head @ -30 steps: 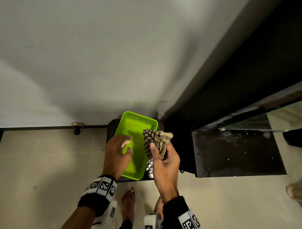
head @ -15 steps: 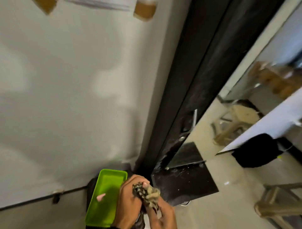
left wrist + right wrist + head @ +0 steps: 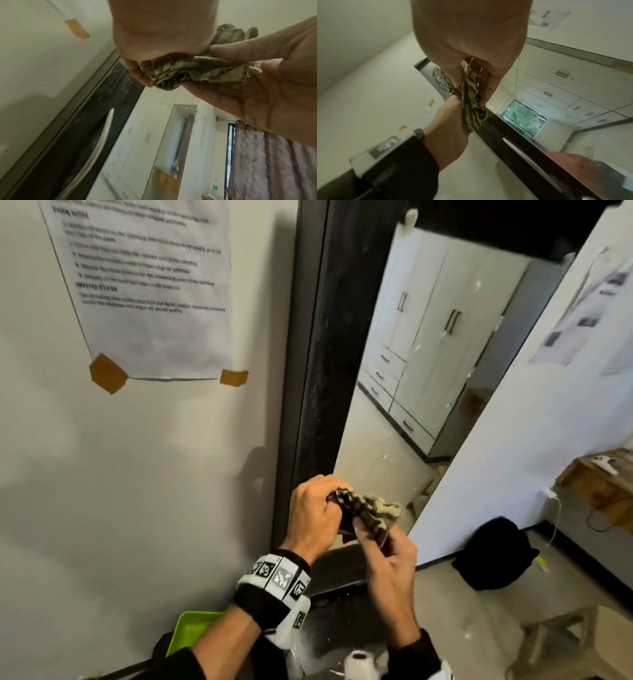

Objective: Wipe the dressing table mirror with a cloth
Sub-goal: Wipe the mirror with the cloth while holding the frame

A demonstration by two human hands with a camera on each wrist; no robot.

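A checked beige-and-brown cloth (image 3: 368, 513) is bunched between both hands in front of the lower part of the tall mirror (image 3: 428, 354). My left hand (image 3: 317, 508) curls its fingers round the cloth's left end (image 3: 164, 75). Gripping the right end from below is my right hand (image 3: 383, 539), with the cloth (image 3: 471, 97) running through its fingers. The mirror has a black frame (image 3: 322, 337) and white specks on the glass. It reflects white wardrobes. Neither hand touches the glass.
A printed sheet (image 3: 144, 285) is taped to the white wall left of the mirror. A green tray (image 3: 190, 631) sits low by my left forearm, above a dark shelf (image 3: 335, 573). A black bag (image 3: 493, 556) lies on the floor at right, near a wooden table (image 3: 599, 484).
My view has swung up from the green tray to the mirror. Both hands rose with the cloth, and the left hand, free a second ago, now grips it too.
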